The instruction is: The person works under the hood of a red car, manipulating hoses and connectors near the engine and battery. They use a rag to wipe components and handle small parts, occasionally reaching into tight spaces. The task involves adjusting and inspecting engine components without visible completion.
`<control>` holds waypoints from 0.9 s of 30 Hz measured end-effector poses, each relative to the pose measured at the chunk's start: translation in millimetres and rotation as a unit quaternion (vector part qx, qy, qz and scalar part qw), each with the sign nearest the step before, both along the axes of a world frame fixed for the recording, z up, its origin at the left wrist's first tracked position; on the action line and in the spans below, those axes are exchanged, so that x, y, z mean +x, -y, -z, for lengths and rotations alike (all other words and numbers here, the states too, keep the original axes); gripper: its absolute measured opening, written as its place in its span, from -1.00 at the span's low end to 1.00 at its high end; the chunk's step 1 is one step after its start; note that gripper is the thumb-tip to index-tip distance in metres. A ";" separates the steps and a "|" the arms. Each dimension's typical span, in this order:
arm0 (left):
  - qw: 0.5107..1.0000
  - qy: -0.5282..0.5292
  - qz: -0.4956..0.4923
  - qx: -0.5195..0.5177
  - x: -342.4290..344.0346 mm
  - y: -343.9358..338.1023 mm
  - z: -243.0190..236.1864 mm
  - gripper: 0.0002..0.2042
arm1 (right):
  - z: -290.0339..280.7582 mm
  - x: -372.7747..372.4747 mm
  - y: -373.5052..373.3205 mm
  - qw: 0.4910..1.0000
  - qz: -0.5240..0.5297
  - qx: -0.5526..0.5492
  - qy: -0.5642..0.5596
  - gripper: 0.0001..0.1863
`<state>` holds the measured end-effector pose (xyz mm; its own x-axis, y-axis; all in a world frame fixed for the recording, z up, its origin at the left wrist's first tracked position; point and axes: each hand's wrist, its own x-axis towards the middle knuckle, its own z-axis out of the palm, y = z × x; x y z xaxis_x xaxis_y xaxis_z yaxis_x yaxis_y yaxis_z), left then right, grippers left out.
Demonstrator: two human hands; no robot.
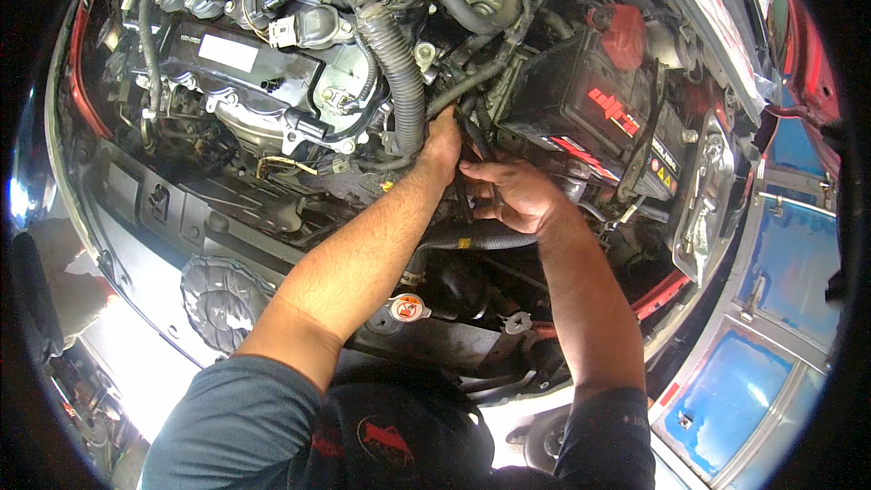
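Note:
My left hand (443, 147) reaches down between the ribbed black hose (399, 82) and the battery, its fingers hidden among the dark hoses and cables. Close beside it on the right is my right hand (517, 192), palm partly turned up, thumb and fingers curled toward a thin black cable or hose (475, 138). What the right fingers grip is too dark to make out. Right of the hands stands a black battery (581, 91) with red markings and a red terminal cover (622, 36). Below them runs a black corrugated hose (490, 238) with a yellow mark.
An engine with a black cover (286, 73) and a white label lies at the upper left. A radiator cap (408, 308) sits near my left forearm. The front body panel (154, 263) curves along the near left. Blue metal panels (730, 390) stand at the right.

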<state>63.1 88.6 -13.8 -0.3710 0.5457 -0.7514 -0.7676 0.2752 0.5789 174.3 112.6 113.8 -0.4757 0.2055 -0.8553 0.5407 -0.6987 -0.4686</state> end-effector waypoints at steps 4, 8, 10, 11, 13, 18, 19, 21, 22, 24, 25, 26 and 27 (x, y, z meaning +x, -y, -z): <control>0.995 0.017 -0.085 0.047 6.6 -1.7 -1.2 -0.52 | 7.1 -4.8 11.8 0.999 -0.021 -0.022 0.020 -0.72; 0.980 0.155 -0.081 0.096 4.7 -2.7 -0.1 -0.51 | 11.3 -1.1 17.2 0.999 0.015 0.015 0.035 -0.78; 0.993 0.088 -0.063 0.048 3.8 -3.0 5.3 -0.50 | 11.3 2.4 13.8 0.997 0.017 0.048 0.051 -0.79; 0.997 0.051 -0.044 0.026 4.2 -3.0 9.3 -0.50 | 10.8 4.3 11.0 0.995 0.015 0.067 0.072 -0.79; 0.995 0.086 -0.035 0.033 2.6 -3.0 20.2 -0.47 | 9.2 8.1 2.8 0.986 -0.024 0.124 0.105 -0.78; 0.998 0.050 -0.033 0.021 6.3 -6.4 49.8 -0.47 | 7.6 20.2 -23.1 0.963 -0.138 0.202 0.115 -0.74; 0.997 0.051 -0.041 0.031 6.4 -9.0 54.2 -0.49 | 7.6 23.7 -29.4 0.981 -0.098 0.147 0.085 -0.77; 0.995 0.075 -0.045 0.046 6.8 -11.2 60.6 -0.50 | 10.9 28.0 -36.1 0.981 -0.108 0.141 0.080 -0.79; 0.993 0.098 -0.042 0.050 6.3 -11.9 62.4 -0.51 | 13.1 29.2 -38.0 0.965 -0.147 0.192 0.105 -0.79; 0.991 0.108 -0.047 0.065 6.4 -12.1 63.0 -0.52 | 15.6 30.8 -39.9 0.993 -0.070 0.078 0.045 -0.80; 0.991 0.095 -0.055 0.078 6.8 -11.7 62.3 -0.53 | 16.1 30.7 -39.6 0.999 -0.032 0.021 0.021 -0.81; 0.991 0.092 -0.055 0.086 6.5 -12.2 61.2 -0.54 | 16.1 29.5 -39.0 0.998 -0.040 0.037 0.020 -0.80; 0.992 0.086 -0.068 0.062 7.0 -11.5 59.9 -0.57 | 15.1 28.2 -38.1 0.997 -0.048 0.053 0.029 -0.80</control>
